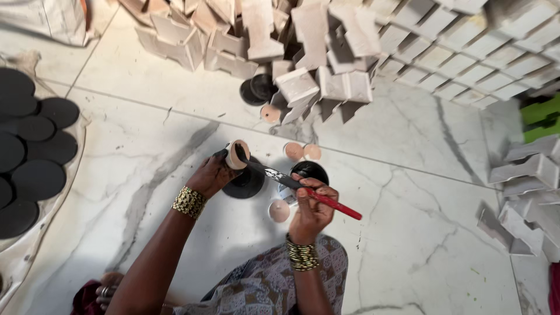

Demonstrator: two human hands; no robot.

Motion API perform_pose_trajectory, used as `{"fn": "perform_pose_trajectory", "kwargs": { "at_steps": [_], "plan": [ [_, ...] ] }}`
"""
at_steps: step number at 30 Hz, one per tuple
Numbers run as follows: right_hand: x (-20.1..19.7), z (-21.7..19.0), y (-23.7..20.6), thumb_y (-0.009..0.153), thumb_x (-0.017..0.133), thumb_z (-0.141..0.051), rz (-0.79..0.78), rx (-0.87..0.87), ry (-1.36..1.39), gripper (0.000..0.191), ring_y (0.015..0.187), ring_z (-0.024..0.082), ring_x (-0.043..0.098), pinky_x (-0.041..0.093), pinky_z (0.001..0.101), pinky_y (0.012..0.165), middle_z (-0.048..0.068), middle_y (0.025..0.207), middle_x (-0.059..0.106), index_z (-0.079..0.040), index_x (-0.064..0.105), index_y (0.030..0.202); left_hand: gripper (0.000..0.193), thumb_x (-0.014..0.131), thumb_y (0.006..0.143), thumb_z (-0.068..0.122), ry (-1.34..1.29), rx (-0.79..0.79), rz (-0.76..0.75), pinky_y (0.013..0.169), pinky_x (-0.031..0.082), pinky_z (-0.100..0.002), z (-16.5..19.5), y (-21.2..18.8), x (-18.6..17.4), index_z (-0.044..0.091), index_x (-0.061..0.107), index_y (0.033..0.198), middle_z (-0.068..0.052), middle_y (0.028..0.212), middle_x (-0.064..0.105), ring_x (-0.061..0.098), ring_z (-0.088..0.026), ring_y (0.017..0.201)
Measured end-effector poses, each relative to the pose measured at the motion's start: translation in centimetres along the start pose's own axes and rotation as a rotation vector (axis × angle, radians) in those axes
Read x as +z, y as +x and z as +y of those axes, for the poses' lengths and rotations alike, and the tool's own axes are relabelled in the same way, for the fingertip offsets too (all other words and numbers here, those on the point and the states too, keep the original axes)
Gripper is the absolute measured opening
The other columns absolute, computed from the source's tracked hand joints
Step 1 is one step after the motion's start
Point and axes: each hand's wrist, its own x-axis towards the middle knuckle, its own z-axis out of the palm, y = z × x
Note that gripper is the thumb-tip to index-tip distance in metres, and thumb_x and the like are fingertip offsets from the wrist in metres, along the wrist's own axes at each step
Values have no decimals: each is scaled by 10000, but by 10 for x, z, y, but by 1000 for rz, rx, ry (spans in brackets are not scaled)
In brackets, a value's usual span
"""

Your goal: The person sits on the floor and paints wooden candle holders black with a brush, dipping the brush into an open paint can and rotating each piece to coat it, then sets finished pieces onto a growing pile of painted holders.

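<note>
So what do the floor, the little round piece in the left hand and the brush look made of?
Floor: polished marble or marble-look tile, glossy white with grey veins and joint lines. Round piece: probably unglazed clay, matt pale terracotta. Brush: likely a painted wooden handle, red at the end, black-smeared toward the tip.

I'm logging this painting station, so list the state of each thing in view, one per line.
Left hand: grip shut on small round piece.
Small round piece: held up, mostly unpainted, brush tip on it.
Right hand: grip shut on brush.
Brush: red handle, bristles black.
Black discs: painted, spread at left.
Pale blocks: unpainted, heaped.
</note>
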Motion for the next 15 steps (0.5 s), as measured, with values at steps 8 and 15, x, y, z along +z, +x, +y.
{"fn": "perform_pose_trajectory", "kwargs": {
  "at_steps": [8,15],
  "plan": [
    [2,32,15,966,660,111,57,28,-7,331,1161,347,685,587,527,1083,186,1148,659,-62,454,1161,406,440,1071,224,14,-72,21,1030,536,-435,-3,18,-20,-3,509,1400,-147,1328,641,651,-246,1175],
    [2,10,12,946,643,127,75,31,-171,337,1129,349,701,582,515,995,194,1126,671,-74,450,1134,393,426,1098,250,-22,-10,-4,1039,544,-434,1,15,-34,-18,509,1373,-138,1323,648,656,-241,1192]
  ]
}}
